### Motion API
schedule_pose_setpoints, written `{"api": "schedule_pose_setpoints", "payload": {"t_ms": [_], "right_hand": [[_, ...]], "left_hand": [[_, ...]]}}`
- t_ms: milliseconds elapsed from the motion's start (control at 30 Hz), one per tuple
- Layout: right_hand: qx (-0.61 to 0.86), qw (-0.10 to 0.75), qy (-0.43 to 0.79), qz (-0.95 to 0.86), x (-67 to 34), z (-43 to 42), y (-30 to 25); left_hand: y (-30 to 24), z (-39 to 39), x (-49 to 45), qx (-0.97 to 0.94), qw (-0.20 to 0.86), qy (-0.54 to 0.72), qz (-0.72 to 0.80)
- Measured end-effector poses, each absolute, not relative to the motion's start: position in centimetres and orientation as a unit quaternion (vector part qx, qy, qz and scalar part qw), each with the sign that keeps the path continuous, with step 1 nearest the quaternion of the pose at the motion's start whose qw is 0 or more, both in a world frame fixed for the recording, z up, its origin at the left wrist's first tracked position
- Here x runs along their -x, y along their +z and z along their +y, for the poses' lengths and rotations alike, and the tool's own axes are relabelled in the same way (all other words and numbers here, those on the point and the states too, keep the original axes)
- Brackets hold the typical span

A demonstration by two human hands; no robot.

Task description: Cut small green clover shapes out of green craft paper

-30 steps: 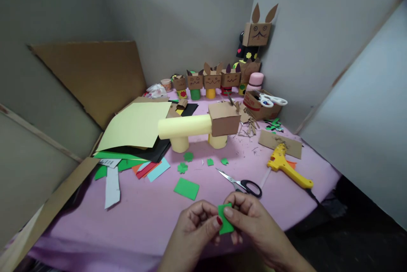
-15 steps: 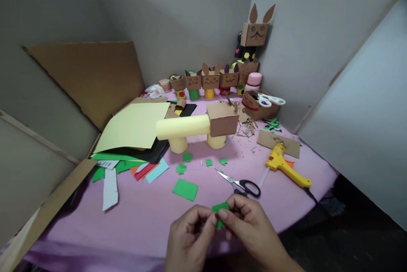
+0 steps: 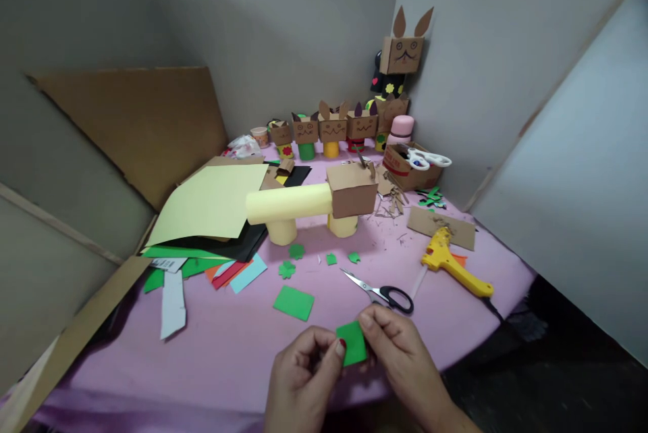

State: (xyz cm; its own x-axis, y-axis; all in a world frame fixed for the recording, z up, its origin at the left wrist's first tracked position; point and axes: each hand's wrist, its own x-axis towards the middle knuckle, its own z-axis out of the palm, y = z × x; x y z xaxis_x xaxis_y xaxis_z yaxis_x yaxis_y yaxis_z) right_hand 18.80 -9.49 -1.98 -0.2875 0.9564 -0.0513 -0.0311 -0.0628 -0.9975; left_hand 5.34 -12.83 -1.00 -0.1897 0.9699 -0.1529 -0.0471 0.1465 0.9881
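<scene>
Both hands pinch a small green paper square [image 3: 352,342] just above the near edge of the pink table [image 3: 227,345]. My left hand [image 3: 304,372] grips its left side with thumb and forefinger. My right hand [image 3: 397,355] holds its upper right corner. Black-handled scissors [image 3: 379,291] lie open just beyond my right hand. A larger green rectangle [image 3: 293,302] lies flat on the table ahead of my left hand.
A cardboard-and-yellow-tube figure [image 3: 314,203] stands mid-table, small green cutouts [image 3: 287,269] in front. A yellow glue gun [image 3: 453,264] lies right. Coloured paper sheets [image 3: 212,207] are stacked left. Small box figures [image 3: 331,128] line the back wall beside a cardboard box [image 3: 410,173] with white scissors.
The green piece, folded small half a second ago, now shows as a flat square between my fingers. My hands stayed in the same spot; the view shifted slightly.
</scene>
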Motion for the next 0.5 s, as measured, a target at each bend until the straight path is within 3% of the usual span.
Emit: {"api": "schedule_pose_setpoints", "payload": {"t_ms": [133, 333, 500], "right_hand": [[0.411, 0.379, 0.602, -0.570, -18.91, -9.68, -1.91], [0.452, 0.390, 0.501, -0.627, -19.07, -9.98, -2.09], [0.444, 0.401, 0.558, -0.575, -19.36, -9.62, -2.17]], "left_hand": [[-1.05, -12.81, -5.45, -0.367, 0.496, 0.527, 0.584], [-0.99, -12.80, -5.57, -0.348, 0.480, 0.547, 0.591], [-1.27, -12.47, -5.15, -0.326, 0.485, 0.548, 0.598]]}}
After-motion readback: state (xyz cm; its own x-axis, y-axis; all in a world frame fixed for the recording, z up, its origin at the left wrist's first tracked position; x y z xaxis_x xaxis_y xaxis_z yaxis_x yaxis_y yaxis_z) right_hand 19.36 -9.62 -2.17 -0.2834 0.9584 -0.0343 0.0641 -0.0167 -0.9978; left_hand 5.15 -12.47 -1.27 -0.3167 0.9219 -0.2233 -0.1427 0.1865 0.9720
